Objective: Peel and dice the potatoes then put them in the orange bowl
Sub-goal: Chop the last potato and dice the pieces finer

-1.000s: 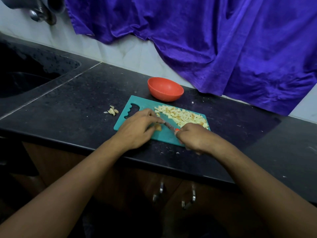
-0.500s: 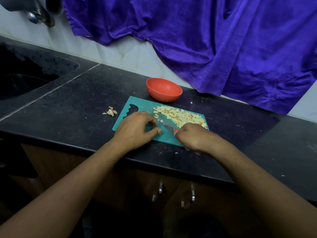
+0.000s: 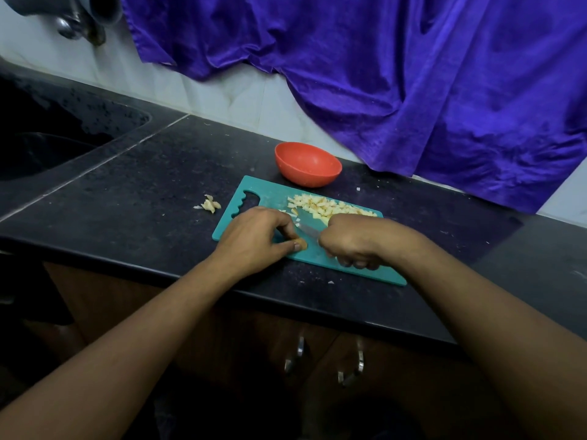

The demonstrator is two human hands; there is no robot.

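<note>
A teal cutting board [image 3: 263, 193] lies on the black counter with a heap of diced potato [image 3: 324, 206] along its far side. My left hand [image 3: 254, 236] pinches a small potato piece [image 3: 302, 244] against the board near its front edge. My right hand [image 3: 352, 241] grips a knife by the handle; its blade [image 3: 308, 230] points left toward the piece. The orange bowl [image 3: 307, 164] stands just behind the board and looks empty.
A small heap of peel scraps [image 3: 209, 205] lies left of the board. A dark sink [image 3: 47, 144] is sunk into the counter at far left, under a tap [image 3: 76, 25]. Purple cloth [image 3: 397, 74] hangs behind. Cabinet handles [image 3: 324, 360] sit below the counter edge.
My left hand has slid toward the board's front edge with the potato piece. My right hand has moved up and left, bringing the knife blade closer to that piece.
</note>
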